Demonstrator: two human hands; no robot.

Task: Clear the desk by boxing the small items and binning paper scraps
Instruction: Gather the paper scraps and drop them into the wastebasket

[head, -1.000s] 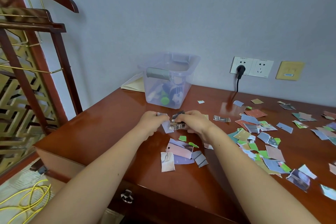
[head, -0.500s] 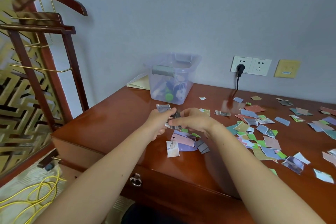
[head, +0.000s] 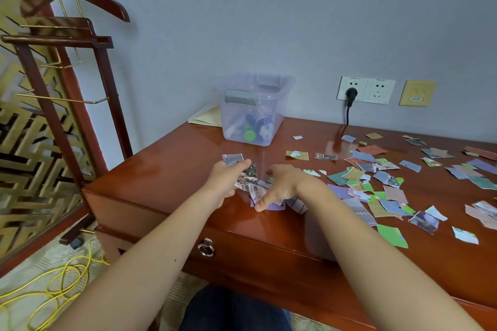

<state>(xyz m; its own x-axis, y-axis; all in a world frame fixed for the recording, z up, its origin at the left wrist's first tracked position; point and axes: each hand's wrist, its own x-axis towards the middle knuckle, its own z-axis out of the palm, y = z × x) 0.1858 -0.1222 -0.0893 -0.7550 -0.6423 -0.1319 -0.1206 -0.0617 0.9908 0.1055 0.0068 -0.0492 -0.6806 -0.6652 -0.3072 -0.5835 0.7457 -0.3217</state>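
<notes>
My left grip (head: 228,179) clamps flimsy, feather-light scraps (head: 248,179); my right grip (head: 282,185), fingers apart, should pinch edges of the pile (head: 272,206).

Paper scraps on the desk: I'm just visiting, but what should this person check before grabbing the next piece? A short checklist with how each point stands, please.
1. Gathered bundle secure: ok. The left hand grips the held scraps.
2. Other hand free: ok. The right hand reaches down with fingers spread onto the purple scraps.
3. Next piece within reach: ok. Those purple scraps lie right under the right hand.
4. Bin at hand: cannot tell. No bin shows in the view.
5. Small items boxed: ok. The clear box has items inside, and only paper shows on the desk.
6. Desk cleared: not ok. Many loose scraps are scattered to the right.
</notes>
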